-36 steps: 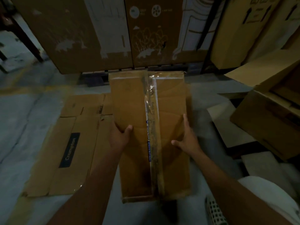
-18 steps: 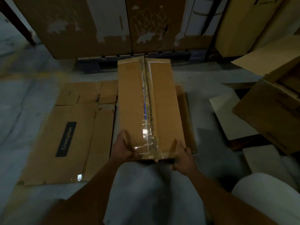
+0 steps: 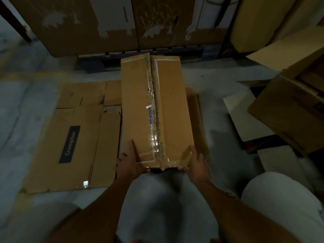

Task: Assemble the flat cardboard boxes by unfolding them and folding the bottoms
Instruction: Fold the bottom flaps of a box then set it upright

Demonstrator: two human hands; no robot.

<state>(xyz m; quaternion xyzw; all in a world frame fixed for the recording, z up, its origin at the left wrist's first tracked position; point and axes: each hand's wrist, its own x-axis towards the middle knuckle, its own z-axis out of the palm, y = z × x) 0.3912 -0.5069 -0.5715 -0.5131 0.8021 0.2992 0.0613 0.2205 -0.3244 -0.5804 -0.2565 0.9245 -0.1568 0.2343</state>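
Head view, taped box [image 3: 156,109]: we see it stood up on the concrete floor [image 3: 26,106] straight ahead of us, its two bottom flaps closed and facing up, a strip of clear tape [image 3: 152,109] running along the seam.
Head view, left hand [image 3: 128,162]: we grip the near left corner, thumb laid on the top face, fingers curled under the near edge.
Head view, right hand [image 3: 195,163]: we hold the near right corner the same way, fingers wrapped under the edge (the fingertips themselves are hidden beneath it).
Head view, progress: we judge this box unfolded and its bottom folded and sealed; what seems left for it is turning it over or setting it aside.
Head view, still to do: a flat Crompton carton [image 3: 73,137] lies just beside the box on its left, not yet opened; more cardboard lies partly under the box at its right.
Head view, long axis: it runs away from us toward the large cartons [image 3: 91,23] at the back, the seam following it.
Head view, facing: the taped bottom points up; the open end, we judge, is down.
Head view, elsewhere: an open carton [image 3: 289,111] sits well apart on the right.
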